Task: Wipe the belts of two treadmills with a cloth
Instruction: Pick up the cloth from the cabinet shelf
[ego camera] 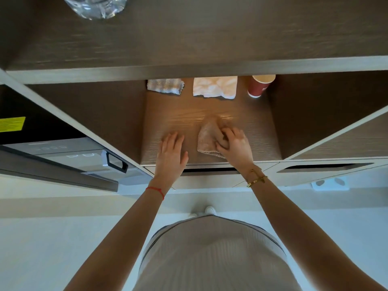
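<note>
A beige cloth (206,137) lies crumpled on the wooden shelf (178,120) of an open cabinet niche. My right hand (235,144) grips its right side with curled fingers. My left hand (171,152) rests flat on the shelf just left of the cloth, fingers straight and apart from it. No treadmill is in view.
At the back of the niche lie a grey-white knitted cloth (164,86) and a crumpled white cloth (215,87), with a red paper cup (259,85) to their right. A clear bottle (95,6) stands on the shelf above. A grey appliance (69,158) fills the left compartment.
</note>
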`<state>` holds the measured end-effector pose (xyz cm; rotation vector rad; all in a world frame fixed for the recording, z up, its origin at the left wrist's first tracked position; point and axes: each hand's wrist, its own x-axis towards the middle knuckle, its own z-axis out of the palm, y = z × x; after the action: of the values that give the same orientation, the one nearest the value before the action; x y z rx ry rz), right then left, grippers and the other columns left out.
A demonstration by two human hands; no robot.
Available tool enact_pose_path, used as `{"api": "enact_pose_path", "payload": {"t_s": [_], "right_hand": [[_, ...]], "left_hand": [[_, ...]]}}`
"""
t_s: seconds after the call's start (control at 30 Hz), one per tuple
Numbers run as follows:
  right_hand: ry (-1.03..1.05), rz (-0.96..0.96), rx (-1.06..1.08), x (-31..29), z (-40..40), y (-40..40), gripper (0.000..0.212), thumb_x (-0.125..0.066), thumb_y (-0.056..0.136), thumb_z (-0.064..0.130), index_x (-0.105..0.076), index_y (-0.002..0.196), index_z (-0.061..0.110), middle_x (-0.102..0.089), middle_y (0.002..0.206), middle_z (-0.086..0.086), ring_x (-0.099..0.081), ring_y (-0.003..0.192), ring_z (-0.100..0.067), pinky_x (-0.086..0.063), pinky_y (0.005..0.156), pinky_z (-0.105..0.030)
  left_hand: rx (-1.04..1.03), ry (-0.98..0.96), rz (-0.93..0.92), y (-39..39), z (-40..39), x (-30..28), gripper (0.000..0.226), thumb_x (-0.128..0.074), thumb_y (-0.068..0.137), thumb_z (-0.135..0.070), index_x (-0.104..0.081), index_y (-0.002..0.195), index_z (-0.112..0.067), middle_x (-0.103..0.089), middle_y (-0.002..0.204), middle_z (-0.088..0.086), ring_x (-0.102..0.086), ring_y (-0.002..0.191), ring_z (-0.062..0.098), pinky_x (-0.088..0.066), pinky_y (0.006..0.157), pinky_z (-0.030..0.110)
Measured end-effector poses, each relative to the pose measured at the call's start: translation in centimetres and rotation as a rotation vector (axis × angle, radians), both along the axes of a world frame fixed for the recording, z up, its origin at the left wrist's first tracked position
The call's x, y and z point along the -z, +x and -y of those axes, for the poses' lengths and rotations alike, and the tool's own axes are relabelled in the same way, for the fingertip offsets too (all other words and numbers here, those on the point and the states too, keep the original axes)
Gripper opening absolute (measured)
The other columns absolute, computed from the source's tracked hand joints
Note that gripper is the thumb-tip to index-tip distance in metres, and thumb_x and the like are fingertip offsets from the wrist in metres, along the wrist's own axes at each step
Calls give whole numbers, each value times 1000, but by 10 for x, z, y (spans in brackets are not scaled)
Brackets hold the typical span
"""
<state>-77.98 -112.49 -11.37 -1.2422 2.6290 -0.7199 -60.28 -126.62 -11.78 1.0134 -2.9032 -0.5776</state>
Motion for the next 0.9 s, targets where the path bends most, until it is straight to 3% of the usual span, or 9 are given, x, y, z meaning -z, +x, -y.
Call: {"api": "enact_pose_path", "payload": {"t_s": [0.2,0.33,0.43,0.5,0.63,0.73,0.9], "right_hand": [[-76,3,79,-8,-14,3,35,-72,83,21,-67,113,3,-65,100,-14,-55,93,-32,-49,78,-41],[-157,-20,161,-15,-39,11,24,-73,84,19,-68,100,3,-62,90,-11,-51,84,-28,-38,70,-31],[-194,-10,229,-22,-62,28,17,-73,82,14,-65,91,2,-58,86,-10,-48,79,-27,-39,69,-35],[-196,18,295,-26,-80,45,17,-73,81,14,-66,93,3,-57,88,-9,-47,82,-29,-42,73,-37],[-230,53,448,-31,-115,95,21,-74,82,18,-68,100,7,-54,89,-7,-46,86,-25,-38,73,-30],[-230,52,590,-34,-140,140,22,-73,84,21,-69,103,9,-53,87,-6,-46,85,-25,-40,74,-32],[-258,59,828,-36,-187,228,23,-75,84,19,-69,104,11,-51,88,0,-46,87,-24,-38,76,-30]], "left_hand": [[42,33,-21,5,-5,-4,50,-46,102,-31,-40,149,-15,-34,157,6,-23,148,25,-22,122,43],[91,19,-102,11,-14,-11,46,-49,101,-27,-46,144,-13,-44,149,8,-35,141,26,-30,118,41],[160,20,-133,16,-21,-16,44,-50,100,-26,-49,142,-11,-49,144,8,-40,137,27,-34,115,41],[225,32,-174,23,-27,-20,42,-52,99,-23,-51,139,-10,-52,140,9,-44,132,28,-37,111,39],[370,47,-237,43,-42,-24,39,-58,96,-18,-56,134,-7,-57,135,9,-51,126,26,-41,105,37],[499,43,-246,60,-51,-28,36,-61,94,-15,-60,127,-5,-62,127,11,-56,119,28,-47,100,41],[710,73,-245,85,-76,-36,36,-60,94,-16,-60,128,-4,-61,127,9,-56,121,27,-45,103,40]]}}
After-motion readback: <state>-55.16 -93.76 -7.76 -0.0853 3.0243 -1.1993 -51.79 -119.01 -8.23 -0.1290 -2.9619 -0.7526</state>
